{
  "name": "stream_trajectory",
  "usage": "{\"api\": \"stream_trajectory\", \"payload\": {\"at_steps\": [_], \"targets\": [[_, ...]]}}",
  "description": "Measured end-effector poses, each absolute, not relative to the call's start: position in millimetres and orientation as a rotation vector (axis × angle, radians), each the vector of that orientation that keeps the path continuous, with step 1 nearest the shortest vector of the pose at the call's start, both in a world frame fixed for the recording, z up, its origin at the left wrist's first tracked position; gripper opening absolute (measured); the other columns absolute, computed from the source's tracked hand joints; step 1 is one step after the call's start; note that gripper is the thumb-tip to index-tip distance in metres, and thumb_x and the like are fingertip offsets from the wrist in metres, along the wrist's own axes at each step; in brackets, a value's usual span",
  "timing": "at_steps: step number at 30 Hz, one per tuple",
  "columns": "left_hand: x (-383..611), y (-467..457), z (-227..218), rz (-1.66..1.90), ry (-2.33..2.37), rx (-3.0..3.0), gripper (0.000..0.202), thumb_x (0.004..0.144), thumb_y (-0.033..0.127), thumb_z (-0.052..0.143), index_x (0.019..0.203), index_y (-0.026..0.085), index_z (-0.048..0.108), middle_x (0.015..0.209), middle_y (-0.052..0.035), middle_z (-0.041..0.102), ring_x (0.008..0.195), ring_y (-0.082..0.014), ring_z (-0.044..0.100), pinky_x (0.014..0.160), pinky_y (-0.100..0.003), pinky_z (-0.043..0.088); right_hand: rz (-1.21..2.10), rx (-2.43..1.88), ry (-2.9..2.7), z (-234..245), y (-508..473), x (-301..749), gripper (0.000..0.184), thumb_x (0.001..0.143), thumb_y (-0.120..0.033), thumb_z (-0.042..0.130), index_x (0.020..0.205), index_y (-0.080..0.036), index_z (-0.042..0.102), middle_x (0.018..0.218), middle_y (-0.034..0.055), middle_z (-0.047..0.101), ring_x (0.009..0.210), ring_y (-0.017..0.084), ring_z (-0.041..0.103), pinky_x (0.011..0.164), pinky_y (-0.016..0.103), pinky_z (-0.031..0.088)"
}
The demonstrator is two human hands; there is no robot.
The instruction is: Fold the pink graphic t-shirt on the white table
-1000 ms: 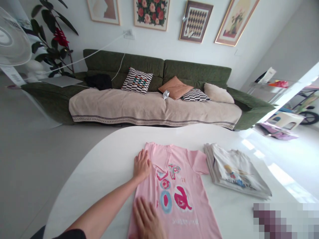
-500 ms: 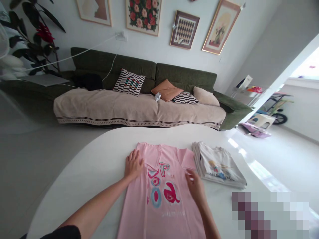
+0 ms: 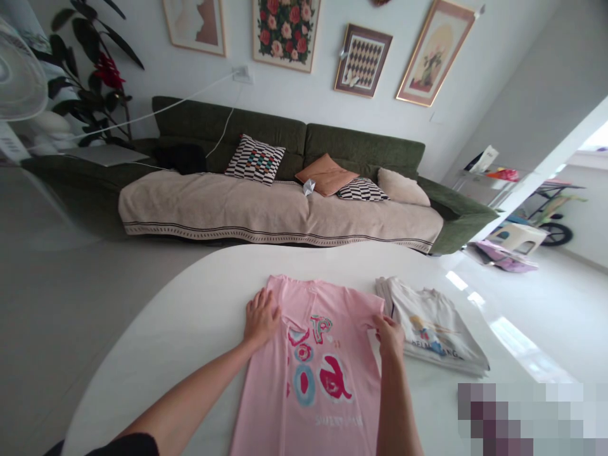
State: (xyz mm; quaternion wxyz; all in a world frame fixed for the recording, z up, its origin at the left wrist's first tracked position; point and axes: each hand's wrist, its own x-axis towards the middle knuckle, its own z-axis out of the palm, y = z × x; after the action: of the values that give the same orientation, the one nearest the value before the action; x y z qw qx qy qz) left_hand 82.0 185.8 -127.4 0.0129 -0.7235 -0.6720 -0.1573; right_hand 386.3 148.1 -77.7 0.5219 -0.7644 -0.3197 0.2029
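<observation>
Flat and open, our left hand (image 3: 261,316) presses the left shoulder of the pink T-shirt (image 3: 311,367), while our right hand (image 3: 391,334) closes on its right edge where the sleeve is folded in. We see soft, matte cotton lying face up, with a glossy red, blue and pink print. It sits at the near middle of the white round-edged table (image 3: 199,316), smooth and faintly shiny. At three o'clock, just beside it, rests a stack of folded grey T-shirts (image 3: 434,329). At twelve o'clock stands a green fabric sofa (image 3: 370,142) with a beige throw (image 3: 266,206), on pale polished floor (image 3: 61,297).
</observation>
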Motion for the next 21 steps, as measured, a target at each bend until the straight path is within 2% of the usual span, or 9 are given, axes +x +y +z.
{"api": "stream_trajectory", "payload": {"at_steps": [4, 7, 11, 14, 17, 21], "targets": [[81.8, 184.8, -127.5, -0.5, -2.082, -2.261, 0.051, 0.092, 0.035, 0.033, 0.137, 0.014, 0.04, 0.145, -0.0131, 0.041, 0.133, -0.0256, 0.033, 0.104, -0.041, 0.027, 0.315, -1.924, -0.966, -46.3, 150.7, 348.9, 0.021, 0.088, -0.034, 0.054, 0.089, -0.014, 0.06, 0.08, -0.0004, 0.062, 0.071, 0.013, 0.059, 0.067, 0.029, 0.048], [81.5, 183.9, -127.1, -0.508, -2.066, -2.268, 0.05, 0.092, 0.035, 0.032, 0.137, 0.014, 0.04, 0.145, -0.0133, 0.041, 0.132, -0.0262, 0.033, 0.104, -0.042, 0.027, 0.245, -1.919, -1.208, -36.9, 157.4, 296.5, 0.02, 0.086, -0.023, 0.046, 0.101, -0.017, 0.059, 0.086, 0.0037, 0.062, 0.076, 0.016, 0.059, 0.07, 0.028, 0.043], [80.9, 184.2, -127.5, -0.513, -2.058, -2.265, 0.05, 0.093, 0.036, 0.031, 0.137, 0.014, 0.04, 0.145, -0.0128, 0.041, 0.133, -0.0256, 0.033, 0.104, -0.042, 0.026, 0.285, -1.912, -1.515, -56.5, 162.5, 229.7, 0.035, 0.082, -0.011, 0.04, 0.11, -0.019, 0.059, 0.104, 0.009, 0.062, 0.082, 0.019, 0.061, 0.067, 0.028, 0.042], [80.7, 185.5, -128.5, -0.509, -2.074, -2.257, 0.05, 0.092, 0.036, 0.032, 0.137, 0.015, 0.04, 0.144, -0.0124, 0.042, 0.132, -0.0252, 0.035, 0.104, -0.041, 0.028, 0.318, -1.947, -1.622, -79.1, 158.8, 200.7, 0.031, 0.083, -0.006, 0.04, 0.105, -0.014, 0.061, 0.1, 0.0112, 0.064, 0.088, 0.02, 0.062, 0.073, 0.03, 0.045], [81.3, 186.4, -129.2, -0.507, -2.089, -2.252, 0.051, 0.091, 0.035, 0.035, 0.137, 0.014, 0.041, 0.144, -0.0132, 0.043, 0.132, -0.0257, 0.035, 0.104, -0.04, 0.029, 0.348, -1.935, -1.699, -88.3, 156.6, 192.4, 0.021, 0.089, -0.016, 0.048, 0.108, -0.014, 0.058, 0.104, 0.0081, 0.063, 0.092, 0.018, 0.061, 0.078, 0.033, 0.048], [82.3, 185.8, -128.6, -0.514, -2.091, -2.252, 0.05, 0.091, 0.033, 0.034, 0.137, 0.015, 0.042, 0.145, -0.0129, 0.041, 0.133, -0.0254, 0.033, 0.105, -0.04, 0.028, 0.384, -1.878, -1.811, -74.9, 177.8, 226.4, 0.021, 0.091, -0.032, 0.051, 0.105, -0.017, 0.059, 0.104, 0.0039, 0.063, 0.086, 0.014, 0.062, 0.076, 0.033, 0.052]]}}
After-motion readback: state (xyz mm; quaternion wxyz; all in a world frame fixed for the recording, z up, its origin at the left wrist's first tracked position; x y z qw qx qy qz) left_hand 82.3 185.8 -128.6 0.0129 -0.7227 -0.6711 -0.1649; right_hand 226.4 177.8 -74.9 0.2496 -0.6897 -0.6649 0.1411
